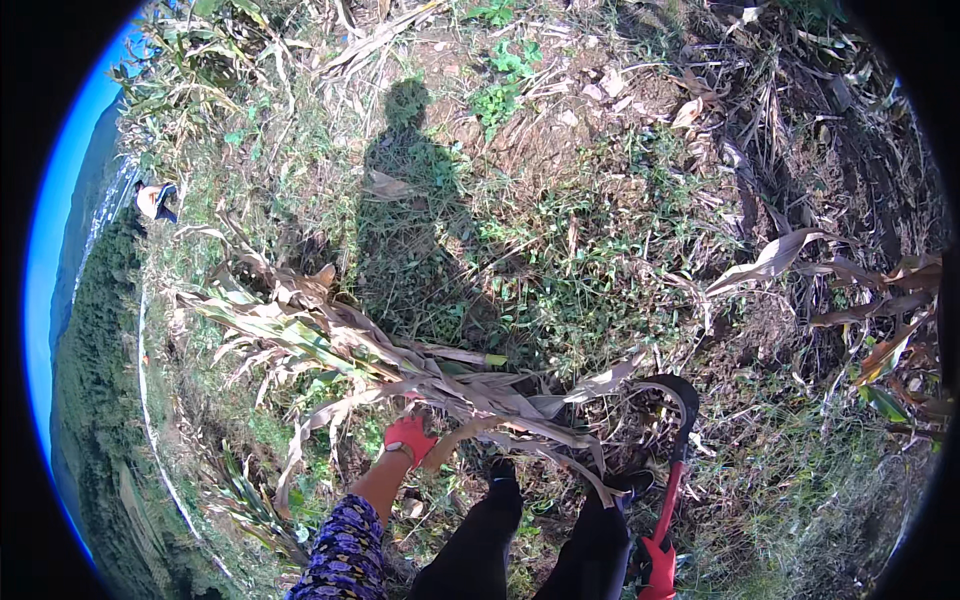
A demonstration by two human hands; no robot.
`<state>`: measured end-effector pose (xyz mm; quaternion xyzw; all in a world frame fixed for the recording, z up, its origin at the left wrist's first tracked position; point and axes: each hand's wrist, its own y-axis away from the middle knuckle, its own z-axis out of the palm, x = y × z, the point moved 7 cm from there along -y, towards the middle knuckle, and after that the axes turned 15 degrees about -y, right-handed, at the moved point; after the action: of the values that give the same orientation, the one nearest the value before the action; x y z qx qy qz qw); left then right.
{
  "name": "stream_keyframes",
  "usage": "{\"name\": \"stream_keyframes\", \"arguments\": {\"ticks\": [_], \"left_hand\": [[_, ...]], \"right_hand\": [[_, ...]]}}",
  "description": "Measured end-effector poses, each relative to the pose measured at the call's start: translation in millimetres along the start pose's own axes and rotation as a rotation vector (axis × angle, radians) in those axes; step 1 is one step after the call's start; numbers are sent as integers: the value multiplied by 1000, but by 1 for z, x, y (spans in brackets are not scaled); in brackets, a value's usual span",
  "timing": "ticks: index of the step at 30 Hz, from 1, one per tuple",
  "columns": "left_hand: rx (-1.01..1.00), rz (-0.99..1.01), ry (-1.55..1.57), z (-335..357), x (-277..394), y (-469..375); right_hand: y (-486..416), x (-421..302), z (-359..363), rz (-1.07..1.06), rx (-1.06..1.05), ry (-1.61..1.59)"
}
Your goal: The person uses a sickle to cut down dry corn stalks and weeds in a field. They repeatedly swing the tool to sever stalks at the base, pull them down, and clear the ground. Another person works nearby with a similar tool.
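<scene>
My left hand point(409, 438), in a red glove, grips a bundle of dry corn stalks point(360, 341) from its near side. Long withered leaves partly hide the fingers. The bundle slants from the upper left towards my feet, and one cut stalk end shows pale green. In my right hand point(657, 568), gloved in red and black, is the red handle of a sickle point(668, 499). Its dark curved blade points up and hooks to the left, just right of the trailing leaves.
My dark-trousered legs point(480, 547) stand at the bottom. Weedy, sloping ground lies ahead under my shadow point(409, 225). Dry corn leaves point(780, 259) lie at right; more corn plants point(217, 60) are at upper left. Another person point(155, 200) is far off at left.
</scene>
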<state>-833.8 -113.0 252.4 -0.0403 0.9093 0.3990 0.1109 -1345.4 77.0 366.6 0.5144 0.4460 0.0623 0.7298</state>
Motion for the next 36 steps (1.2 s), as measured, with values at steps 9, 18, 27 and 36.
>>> {"name": "stream_keyframes", "arguments": {"ticks": [9, 18, 27, 36], "left_hand": [[-252, -8, 550, 136, -10, 73], [-419, -150, 1067, 273, 67, 229], [-545, -479, 1196, 360, 99, 325], [-475, -651, 1926, 357, 139, 320]], "right_hand": [[-5, 6, 91, 30, -217, 343], [-90, 70, 346, -228, -772, 818], [-176, 181, 596, -561, -927, 1635], [-204, 41, 331, -724, -762, 2014]]}}
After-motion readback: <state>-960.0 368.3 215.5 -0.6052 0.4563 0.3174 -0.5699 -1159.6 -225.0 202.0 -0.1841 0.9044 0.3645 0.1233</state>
